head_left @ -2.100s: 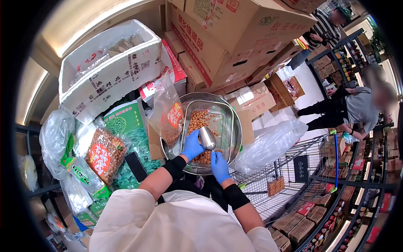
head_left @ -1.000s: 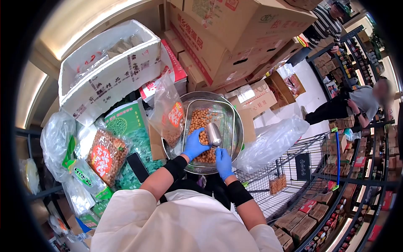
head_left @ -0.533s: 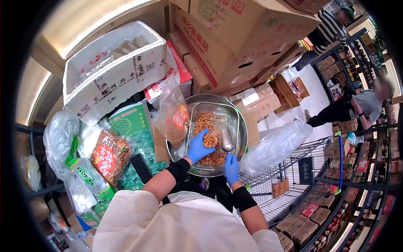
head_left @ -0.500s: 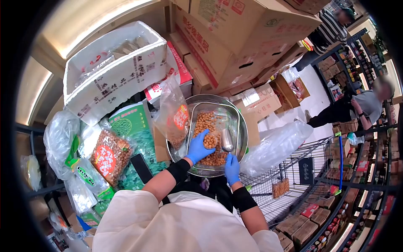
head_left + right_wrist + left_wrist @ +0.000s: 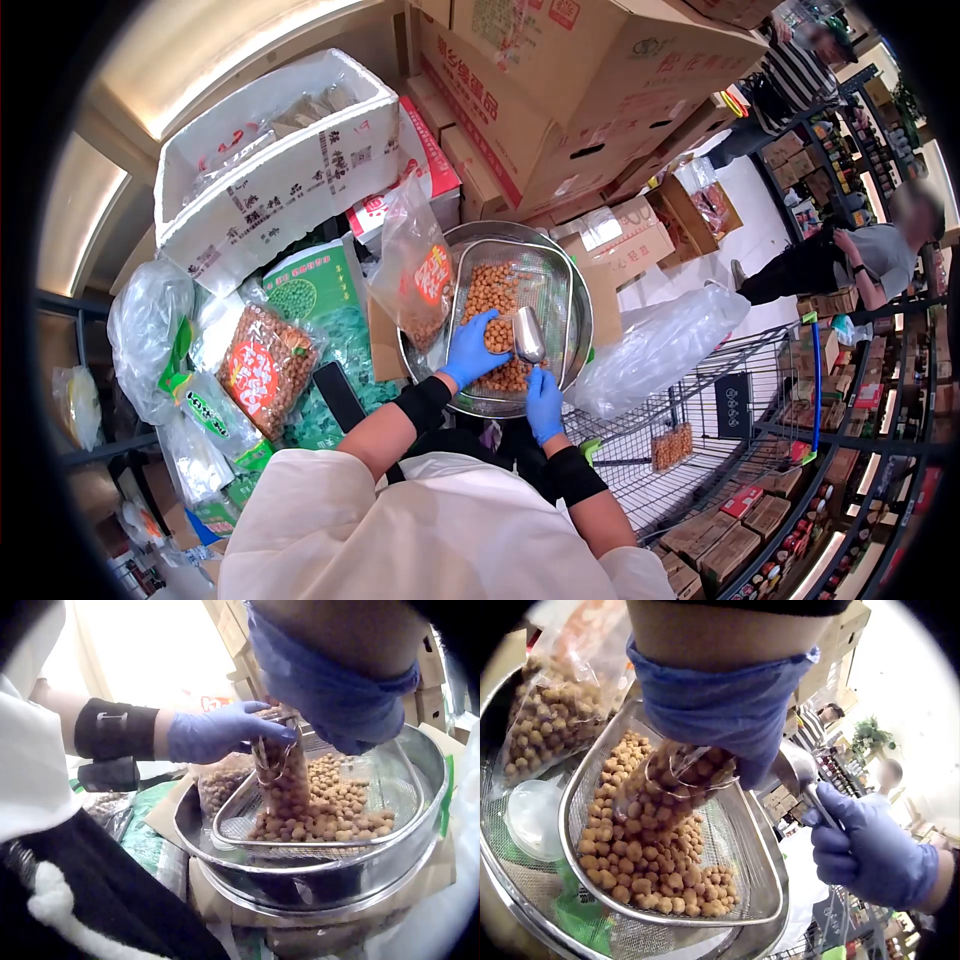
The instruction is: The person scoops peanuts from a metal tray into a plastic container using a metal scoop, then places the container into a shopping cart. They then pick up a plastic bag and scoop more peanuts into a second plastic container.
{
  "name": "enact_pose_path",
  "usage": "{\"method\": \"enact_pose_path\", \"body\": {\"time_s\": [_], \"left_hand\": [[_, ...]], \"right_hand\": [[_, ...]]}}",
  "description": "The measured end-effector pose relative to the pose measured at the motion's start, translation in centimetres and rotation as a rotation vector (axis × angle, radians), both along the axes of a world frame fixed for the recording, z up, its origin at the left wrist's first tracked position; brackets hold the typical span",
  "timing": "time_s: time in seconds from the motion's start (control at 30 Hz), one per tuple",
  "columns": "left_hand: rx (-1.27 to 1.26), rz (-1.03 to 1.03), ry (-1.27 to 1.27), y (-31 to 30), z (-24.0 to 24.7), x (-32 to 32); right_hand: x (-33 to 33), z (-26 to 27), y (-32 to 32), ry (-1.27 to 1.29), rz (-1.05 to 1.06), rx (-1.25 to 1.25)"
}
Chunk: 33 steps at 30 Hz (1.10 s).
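My gloved left hand (image 5: 472, 352) grips a clear plastic jar (image 5: 281, 780) filled with round brown nut-like snacks, over a wire-mesh basket (image 5: 769, 892). My right hand (image 5: 877, 851), also gloved in blue, holds a metal scoop (image 5: 528, 335) by its handle. The scoop's bowl is right beside the jar's mouth, partly hidden behind the left hand in the left wrist view. Loose snacks (image 5: 660, 885) lie in the basket, which sits in a large round metal basin (image 5: 337, 874). A clear round lid (image 5: 536, 820) and an open bag of snacks (image 5: 415, 285) are on the basket's left.
Left of the basin are a filled snack bag (image 5: 262, 370), a phone (image 5: 340, 397) and green sacks (image 5: 315, 290). A white foam box (image 5: 280, 180) and stacked cartons (image 5: 570, 100) stand behind. A shopping cart (image 5: 690, 450) is at the right; a person (image 5: 870, 260) stands beyond.
The scoop went right, away from the jar, and is now back left beside its mouth, tilted. My left hand keeps its grip on the jar. The head view shifted slightly.
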<state>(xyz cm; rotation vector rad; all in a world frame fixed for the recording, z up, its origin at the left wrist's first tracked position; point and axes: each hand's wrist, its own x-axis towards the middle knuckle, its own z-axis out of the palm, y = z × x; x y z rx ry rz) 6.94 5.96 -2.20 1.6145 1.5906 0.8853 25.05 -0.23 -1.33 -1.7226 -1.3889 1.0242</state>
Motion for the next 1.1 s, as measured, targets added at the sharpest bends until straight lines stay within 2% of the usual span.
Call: {"method": "enact_pose_path", "body": {"time_s": [0.1,0.17,0.3,0.37,0.57,0.6,0.67,0.8,0.97,1.1], "left_hand": [[0.017,0.005,-0.043,-0.2,0.4,0.1],[-0.015,0.006,-0.043,0.0,0.7,0.2],[-0.020,-0.020,-0.020,0.3,0.8,0.3],[-0.014,-0.024,-0.031,0.4,0.8,0.3],[0.021,-0.011,-0.014,0.1,0.3,0.6],[0.034,0.003,-0.016,-0.1,0.3,0.7],[0.024,0.013,-0.015,-0.2,0.4,0.8],[-0.004,0.051,-0.034,-0.7,0.9,1.0],[0.034,0.108,-0.005,-1.3,1.6,1.5],[0.028,0.158,-0.015,-1.9,2.9,2.1]], "right_hand": [[1.0,-0.8,0.1,-0.106,0.020,-0.109],[1.1,-1.2,0.2,0.006,-0.076,-0.003],[1.5,0.1,0.2,-0.015,-0.079,0.033],[1.6,1.0,0.2,-0.212,0.084,-0.053],[0.5,1.6,0.5,-0.318,0.191,-0.070],[0.5,1.3,0.4,-0.313,0.192,-0.071],[0.8,0.8,0.3,-0.122,0.106,0.065],[2.0,1.2,0.5,-0.169,0.099,0.079],[2.8,1.8,1.0,-0.264,0.197,0.021],[3.6,3.0,1.4,-0.162,0.211,0.004]]}}
